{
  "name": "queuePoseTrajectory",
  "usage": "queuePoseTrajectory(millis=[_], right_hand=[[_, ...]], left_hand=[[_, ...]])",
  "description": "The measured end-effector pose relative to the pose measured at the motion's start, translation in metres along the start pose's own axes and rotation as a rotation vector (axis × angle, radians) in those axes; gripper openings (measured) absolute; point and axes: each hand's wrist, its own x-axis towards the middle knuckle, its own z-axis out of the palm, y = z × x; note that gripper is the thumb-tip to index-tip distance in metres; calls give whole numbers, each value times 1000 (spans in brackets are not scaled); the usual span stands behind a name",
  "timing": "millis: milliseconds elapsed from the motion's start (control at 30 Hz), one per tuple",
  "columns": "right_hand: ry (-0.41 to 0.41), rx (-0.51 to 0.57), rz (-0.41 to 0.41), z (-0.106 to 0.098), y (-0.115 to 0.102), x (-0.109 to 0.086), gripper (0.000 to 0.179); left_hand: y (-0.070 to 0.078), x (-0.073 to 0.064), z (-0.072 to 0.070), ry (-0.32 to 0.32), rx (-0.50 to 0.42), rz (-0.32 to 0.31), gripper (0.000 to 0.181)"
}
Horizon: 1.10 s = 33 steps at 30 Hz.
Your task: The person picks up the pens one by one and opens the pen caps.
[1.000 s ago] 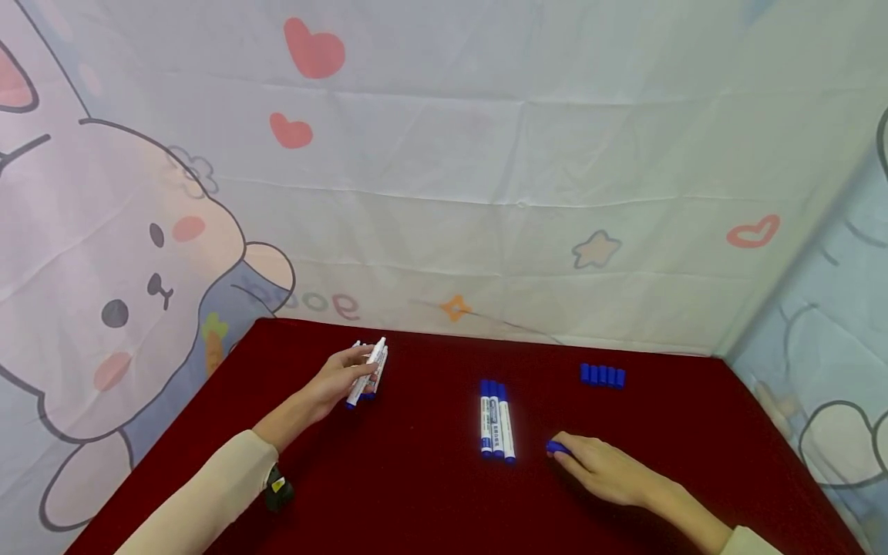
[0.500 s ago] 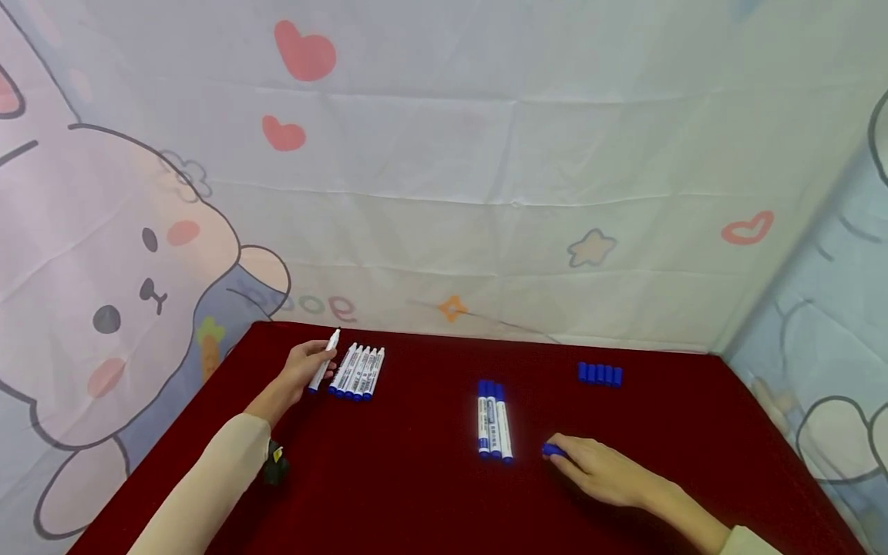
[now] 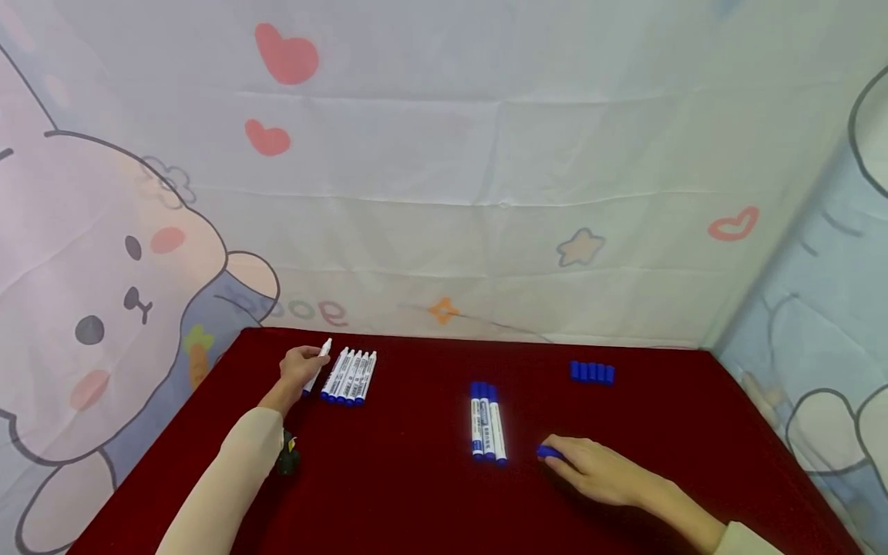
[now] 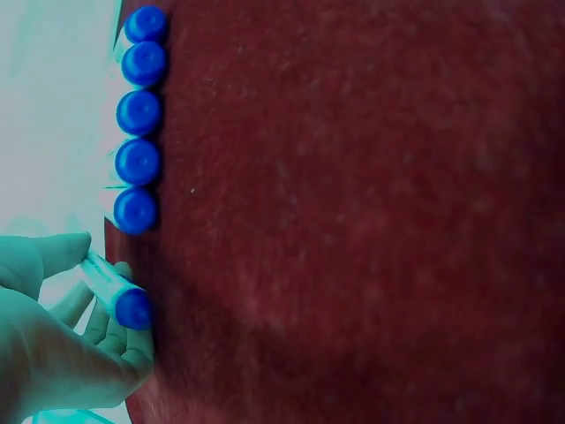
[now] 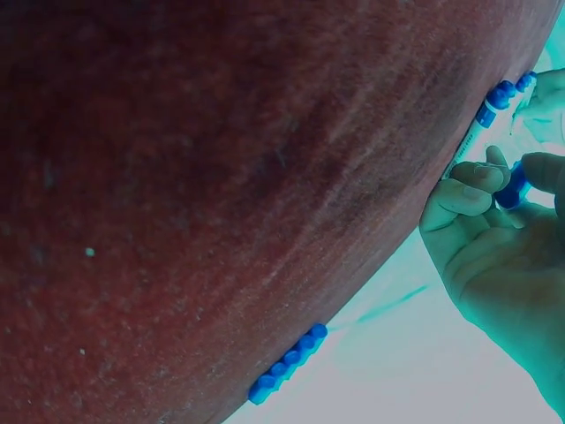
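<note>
In the head view my left hand holds a white marker without its cap, at the table's far left. The left wrist view shows this marker between thumb and fingers, its blue end near the red cloth. Beside it lies a row of several uncapped white markers, tips away from me, blue ends toward me. My right hand pinches a blue cap low over the table at the right; the right wrist view also shows the cap between thumb and fingers.
Three capped blue markers lie side by side mid-table, left of my right hand. Several loose blue caps form a row at the back right. A printed curtain stands behind the red-covered table.
My left hand has moved left, from over the uncapped markers to beyond the row's left end, lowering its marker beside them. The right hand keeps holding the cap in place.
</note>
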Motion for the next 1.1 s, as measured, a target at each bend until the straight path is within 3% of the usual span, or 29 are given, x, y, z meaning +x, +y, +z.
queuePoseTrajectory(millis=[300,667,900,1100], right_hand=[[-1,2,-41,5,0,1,28],[-20,38,-47,10,0,2,25],[-27,30,-48,11,-1,0,27],[-14,4,-52,8,-2,-1,27]], left_hand=[[1,-1,8,35,79,36,47],[4,-4,12,12,127,56,42],[3,-4,10,-4,163,92,41],[7,-13,3,-26,216,146,43]])
